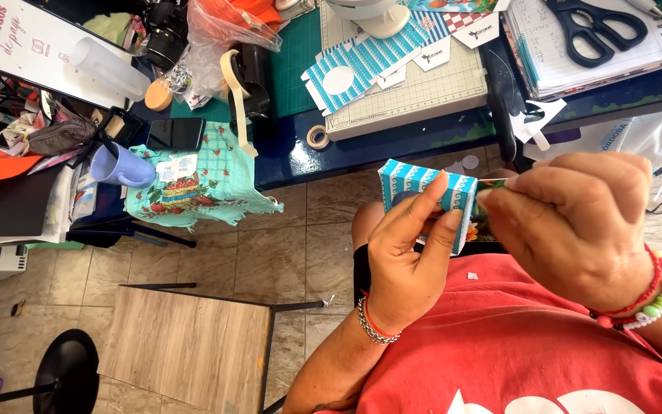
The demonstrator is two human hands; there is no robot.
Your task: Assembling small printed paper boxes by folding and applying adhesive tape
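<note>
Head view: the left hand (406, 253) grips a small paper box (423, 190) with blue and white wavy stripes, thumb and fingers closed around its lower part. The right hand (576, 222), just beside it, pinches narrowly at the box's right edge, where a green strip (493, 182) shows. Beyond both hands lie flat striped cutouts (365, 65) on a cutting mat (423, 96), and black scissors (595, 27) beyond the right hand.

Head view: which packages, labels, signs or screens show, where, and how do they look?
Small box: held in left hand, blue-white patterned.
Flat box cutout: on cutting mat, blue-white striped with white oval.
Sign: top left, white board, red lettering.
Phone: desk edge, dark screen.
Tag: on teal cloth, white.
</note>
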